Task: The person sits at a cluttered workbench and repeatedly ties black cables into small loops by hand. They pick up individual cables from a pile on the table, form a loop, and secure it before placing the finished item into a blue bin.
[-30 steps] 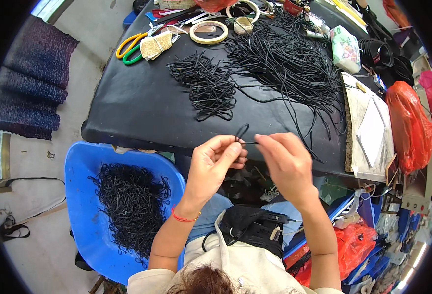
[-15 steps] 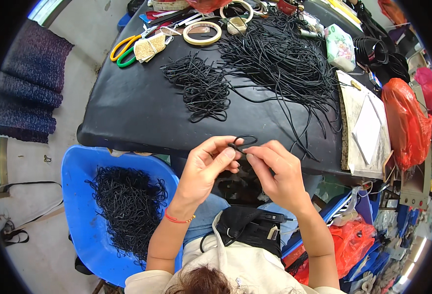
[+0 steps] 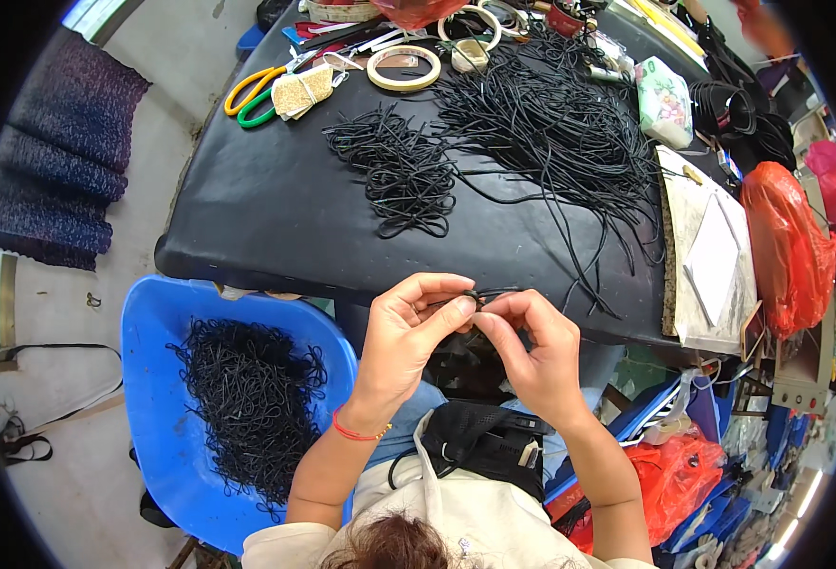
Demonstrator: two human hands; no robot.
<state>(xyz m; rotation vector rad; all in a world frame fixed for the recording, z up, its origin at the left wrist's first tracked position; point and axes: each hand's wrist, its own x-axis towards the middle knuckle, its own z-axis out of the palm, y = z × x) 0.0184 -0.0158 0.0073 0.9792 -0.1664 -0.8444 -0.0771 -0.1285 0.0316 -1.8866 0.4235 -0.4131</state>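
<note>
My left hand [image 3: 416, 321] and my right hand [image 3: 530, 343] meet in front of the table's near edge. Between their fingertips is a thin black cord [image 3: 476, 298], pinched by both hands; its exact shape there is mostly hidden by the fingers. On the black table [image 3: 266, 209], beyond my hands, lies a small pile of looped black cords [image 3: 399, 180]. A larger heap of long, loose black cords [image 3: 555, 123] spreads to its right, with some strands trailing toward the near edge.
A blue tub [image 3: 147, 379] at the left holds a mass of looped black cords [image 3: 247, 408]. Scissors [image 3: 247, 95] and tape rolls [image 3: 404, 83] lie at the back. A pale board [image 3: 702, 275] and red plastic bag [image 3: 788, 247] stand at the right.
My fingertips have come closer together, and the cord loop that stood above them has flattened and is now largely covered. The view has shifted slightly.
</note>
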